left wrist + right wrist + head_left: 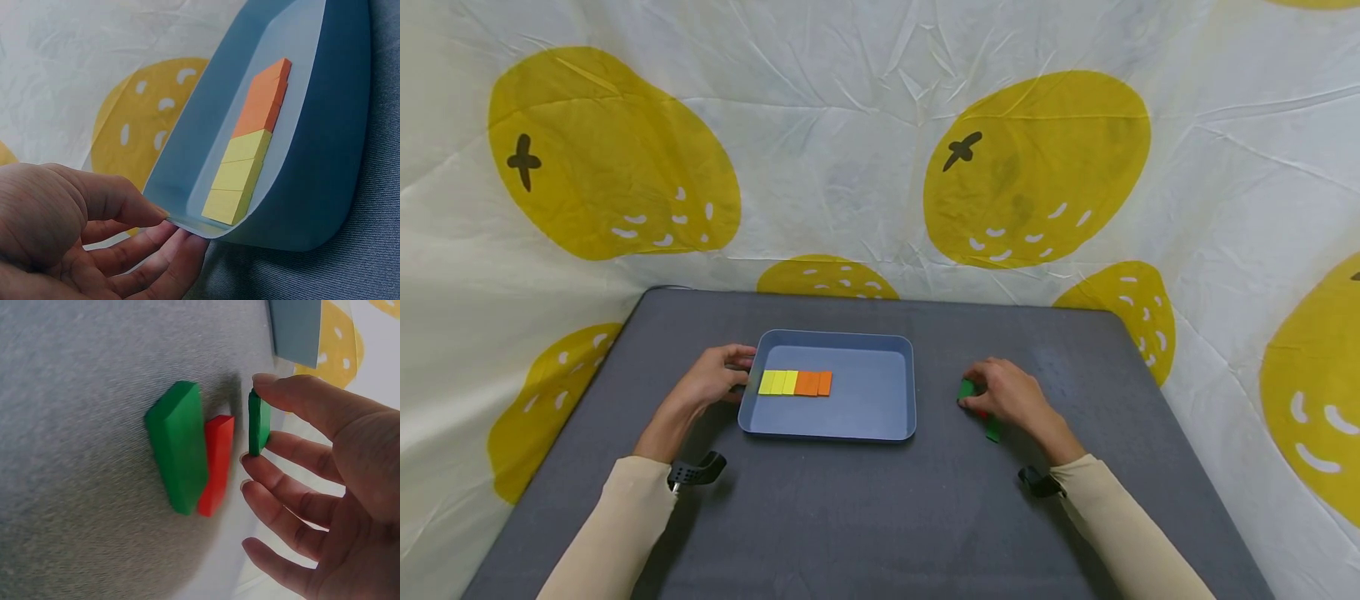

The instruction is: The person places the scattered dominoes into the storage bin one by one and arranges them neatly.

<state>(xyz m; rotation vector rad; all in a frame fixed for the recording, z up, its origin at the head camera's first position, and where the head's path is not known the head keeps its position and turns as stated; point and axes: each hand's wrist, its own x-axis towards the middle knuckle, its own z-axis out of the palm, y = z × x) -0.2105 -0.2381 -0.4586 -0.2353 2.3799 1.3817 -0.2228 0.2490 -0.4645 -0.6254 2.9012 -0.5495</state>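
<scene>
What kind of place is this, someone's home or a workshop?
Probably a staged recording corner rather than a home: a white lemon-print cloth backdrop, a grey padded table with one blue plastic tray, and black wrist straps.

Both your forearms reached forward in pale sleeves, a dark band on each wrist. Your left hand (711,383) lay palm inward, its thumb above and its fingers (164,253) curled beneath, closed in a pinch. Your right hand (1011,398) rested knuckles up, thumb and forefinger pinched together, the other fingers (284,503) loosely spread and bent.
</scene>
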